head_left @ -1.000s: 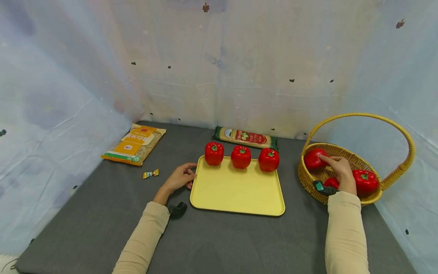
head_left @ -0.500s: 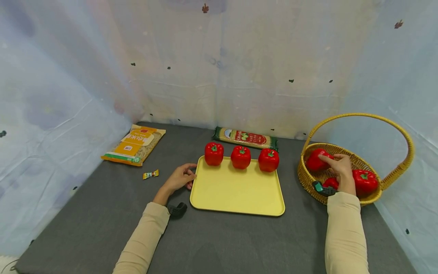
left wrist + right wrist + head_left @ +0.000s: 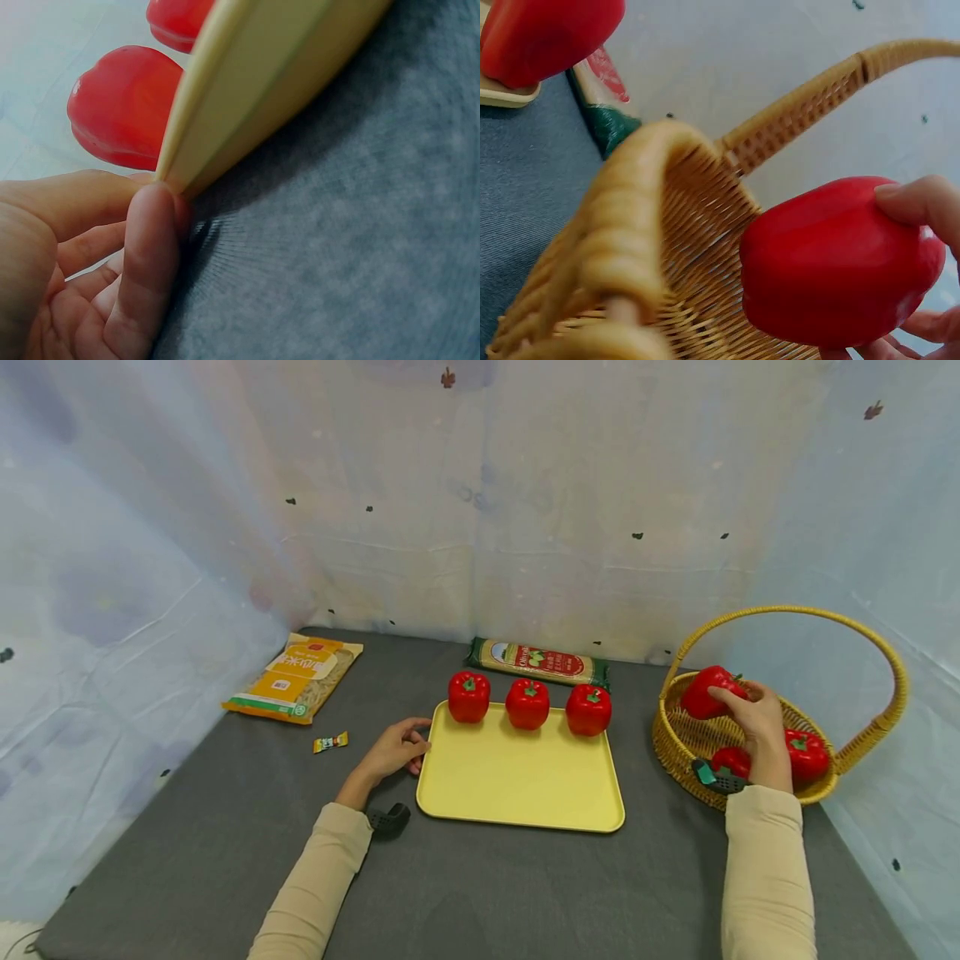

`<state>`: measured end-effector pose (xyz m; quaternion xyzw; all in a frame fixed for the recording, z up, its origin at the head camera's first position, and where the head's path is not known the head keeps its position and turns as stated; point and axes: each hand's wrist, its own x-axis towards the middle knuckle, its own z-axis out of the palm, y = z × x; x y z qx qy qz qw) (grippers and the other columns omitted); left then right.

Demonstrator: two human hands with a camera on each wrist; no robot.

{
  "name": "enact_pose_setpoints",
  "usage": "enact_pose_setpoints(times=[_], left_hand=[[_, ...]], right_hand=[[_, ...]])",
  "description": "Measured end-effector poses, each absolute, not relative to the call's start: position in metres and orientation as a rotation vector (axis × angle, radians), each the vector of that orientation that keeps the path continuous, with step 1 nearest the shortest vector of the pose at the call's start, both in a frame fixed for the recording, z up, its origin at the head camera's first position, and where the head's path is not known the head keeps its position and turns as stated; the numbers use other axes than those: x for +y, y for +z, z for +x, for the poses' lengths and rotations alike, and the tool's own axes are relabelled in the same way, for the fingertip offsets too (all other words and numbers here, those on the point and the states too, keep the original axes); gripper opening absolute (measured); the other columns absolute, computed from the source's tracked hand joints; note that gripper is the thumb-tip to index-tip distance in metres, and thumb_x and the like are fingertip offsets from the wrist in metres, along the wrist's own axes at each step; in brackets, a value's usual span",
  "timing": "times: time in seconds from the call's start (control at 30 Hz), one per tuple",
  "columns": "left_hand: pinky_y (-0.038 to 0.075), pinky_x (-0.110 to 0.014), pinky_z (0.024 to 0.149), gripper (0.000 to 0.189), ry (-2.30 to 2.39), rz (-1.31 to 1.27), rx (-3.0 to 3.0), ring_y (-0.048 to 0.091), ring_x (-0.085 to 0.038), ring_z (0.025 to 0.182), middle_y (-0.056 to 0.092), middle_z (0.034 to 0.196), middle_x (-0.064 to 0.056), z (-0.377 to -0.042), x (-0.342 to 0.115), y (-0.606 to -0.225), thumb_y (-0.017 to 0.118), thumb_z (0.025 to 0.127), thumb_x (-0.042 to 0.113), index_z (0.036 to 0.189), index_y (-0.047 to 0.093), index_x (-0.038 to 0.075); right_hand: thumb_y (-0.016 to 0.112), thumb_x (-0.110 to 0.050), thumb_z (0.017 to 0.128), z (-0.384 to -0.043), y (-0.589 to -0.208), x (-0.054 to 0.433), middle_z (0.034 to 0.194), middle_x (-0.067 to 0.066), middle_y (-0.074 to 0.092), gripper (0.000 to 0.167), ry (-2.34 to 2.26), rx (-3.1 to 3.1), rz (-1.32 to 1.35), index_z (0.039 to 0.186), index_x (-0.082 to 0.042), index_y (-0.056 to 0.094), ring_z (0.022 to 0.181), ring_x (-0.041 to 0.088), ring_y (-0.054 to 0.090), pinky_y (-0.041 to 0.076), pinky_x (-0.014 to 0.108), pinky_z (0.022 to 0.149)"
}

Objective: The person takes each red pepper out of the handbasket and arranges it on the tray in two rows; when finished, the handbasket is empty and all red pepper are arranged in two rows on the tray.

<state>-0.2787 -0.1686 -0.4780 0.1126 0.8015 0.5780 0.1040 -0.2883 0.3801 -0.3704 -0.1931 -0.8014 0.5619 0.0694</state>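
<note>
A dark grey desk [image 3: 570,893] is carrying everything, while pale sheeting [image 3: 555,485], dotted with dark leaf-like marks, is hanging behind it and along both sides. The left wrist view is making plain what the head view is leaving unclear: the fingers of the left hand [image 3: 393,749] are pinching the left edge of the yellow tray [image 3: 517,785]. The right wrist view is showing the right hand [image 3: 759,718] gripping the held pepper [image 3: 703,694], thumb on one side and other fingers beneath, at the mouth of the wicker basket [image 3: 663,747]; only the head view is revealing that pepper's green stem (it is pointing rightward). Six red peppers are showing in all: the held one, three tray peppers [image 3: 527,704] standing in a row along the far edge, and two basket peppers [image 3: 808,755], partly hidden. One orange bag [image 3: 300,677], one green-ended packet [image 3: 538,662] and one small yellow wrapper [image 3: 331,742] are lying around the tray.
</note>
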Motion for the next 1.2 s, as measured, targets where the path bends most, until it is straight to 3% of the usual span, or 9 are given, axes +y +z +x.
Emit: enact_pose_setpoints(times=[0.13,0.33,0.47,0.63,0.9,1.2], left_hand=[[0.053,-0.032,0.051,0.05,1.703,0.32,2.373,0.058,-0.018,0.056,0.058,0.084,-0.014,-0.278,-0.169,-0.479,0.06,0.091,0.01,0.136,0.042,0.002],[0.054,-0.033,0.052,0.048,1.698,0.328,2.371,0.059,-0.019,0.056,0.059,0.083,-0.013,-0.276,-0.169,-0.479,0.059,0.091,0.009,0.136,0.042,0.002],[0.054,-0.032,0.052,0.048,1.699,0.327,2.374,0.059,-0.018,0.056,0.059,0.084,-0.013,-0.276,-0.169,-0.478,0.059,0.091,0.01,0.136,0.043,0.003],[0.054,-0.031,0.052,0.048,1.705,0.324,2.379,0.059,-0.018,0.057,0.059,0.085,-0.015,-0.277,-0.169,-0.477,0.06,0.091,0.01,0.136,0.043,0.002],[0.054,-0.034,0.054,0.05,1.701,0.332,2.344,0.059,-0.022,0.06,0.057,0.089,-0.023,-0.268,-0.166,-0.46,0.057,0.092,0.005,0.137,0.038,-0.005],[0.054,-0.034,0.055,0.05,1.706,0.354,2.346,0.059,-0.024,0.06,0.057,0.088,-0.024,-0.261,-0.165,-0.45,0.056,0.091,0.003,0.136,0.038,-0.007]], right_hand=[[0.062,-0.049,0.084,-0.28,-0.359,0.375,0.152,0.02,0.011,0.095,1.619,-2.466,-0.548,0.149,-0.004,0.011,0.132,0.038,0.021,0.025,0.05,0.109],[0.062,-0.052,0.083,-0.263,-0.348,0.365,0.149,0.023,0.017,0.097,1.568,-2.501,-0.501,0.149,-0.003,0.011,0.127,0.037,0.025,0.028,0.051,0.106],[0.064,-0.048,0.084,-0.25,-0.342,0.353,0.142,0.014,0.029,0.089,1.564,-2.477,-0.407,0.148,-0.008,0.018,0.12,0.028,0.031,0.036,0.039,0.095],[0.066,-0.035,0.086,-0.239,-0.336,0.334,0.126,-0.006,0.037,0.067,1.643,-2.395,-0.224,0.141,-0.019,0.031,0.114,0.016,0.034,0.035,0.029,0.088],[0.068,-0.022,0.086,-0.238,-0.335,0.291,0.117,-0.011,0.042,0.059,1.656,-2.319,0.026,0.134,-0.014,0.036,0.103,0.008,0.042,0.041,0.014,0.078],[0.069,-0.014,0.084,-0.243,-0.338,0.239,0.124,0.006,0.042,0.065,1.659,-2.359,0.294,0.137,-0.004,0.033,0.104,0.012,0.047,0.045,0.013,0.079]])
